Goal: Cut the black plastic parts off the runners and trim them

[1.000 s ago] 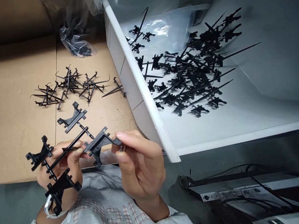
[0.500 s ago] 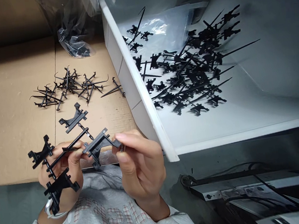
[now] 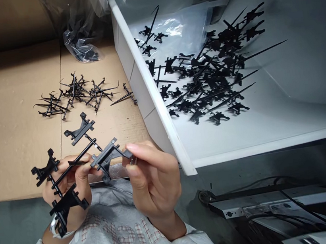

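Note:
A black plastic sprue (image 3: 80,156) with several molded brackets on its branches hangs above the front edge of the cardboard. My left hand (image 3: 82,182) is closed on the sprue from behind, with thumb and fingers pinching near its middle. Between thumb and forefinger, my right hand (image 3: 158,178) grips the outer arm of the nearest bracket (image 3: 107,156), which appears joined to the sprue. Something small and shiny shows between those right fingertips; I cannot make it out.
Bare black runners (image 3: 76,89) lie piled on the cardboard (image 3: 8,130), near a clear bag (image 3: 83,48) of dark pieces. To the right, a white bin (image 3: 151,83) holds many bracket-bearing sprues (image 3: 205,80) and clear plastic film (image 3: 178,32). A metal frame (image 3: 284,199) with cables stands below.
The view shifts slightly. Both hands keep the same grip on the sprue and bracket, with barely any movement.

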`<move>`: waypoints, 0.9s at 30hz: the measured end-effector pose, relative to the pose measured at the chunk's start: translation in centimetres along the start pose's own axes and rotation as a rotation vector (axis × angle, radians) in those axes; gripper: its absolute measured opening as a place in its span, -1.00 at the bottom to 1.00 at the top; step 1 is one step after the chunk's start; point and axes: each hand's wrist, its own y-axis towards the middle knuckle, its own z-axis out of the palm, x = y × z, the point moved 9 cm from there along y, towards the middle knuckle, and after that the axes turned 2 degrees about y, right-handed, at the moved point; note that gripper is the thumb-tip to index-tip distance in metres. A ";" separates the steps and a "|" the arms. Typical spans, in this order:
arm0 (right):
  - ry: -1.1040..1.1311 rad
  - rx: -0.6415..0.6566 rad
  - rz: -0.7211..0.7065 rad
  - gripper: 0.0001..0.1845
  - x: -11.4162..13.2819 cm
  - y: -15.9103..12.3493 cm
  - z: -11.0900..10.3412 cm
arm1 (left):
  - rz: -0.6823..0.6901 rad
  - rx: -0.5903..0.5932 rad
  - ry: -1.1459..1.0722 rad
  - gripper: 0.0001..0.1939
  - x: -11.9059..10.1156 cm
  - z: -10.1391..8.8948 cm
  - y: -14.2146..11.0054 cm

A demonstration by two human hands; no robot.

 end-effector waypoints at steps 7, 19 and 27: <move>-0.027 0.013 -0.005 -0.49 0.1 0.2 0.0 | 0.010 -0.072 -0.015 -0.82 -0.1 -0.3 -0.1; -0.021 0.006 -0.045 -0.52 0.3 0.3 -0.6 | -0.031 -0.045 -0.017 -0.80 -0.4 0.2 0.2; -0.092 0.028 -0.009 -0.48 0.2 0.2 -0.2 | 0.000 -0.008 -0.043 -0.81 -0.4 0.2 0.3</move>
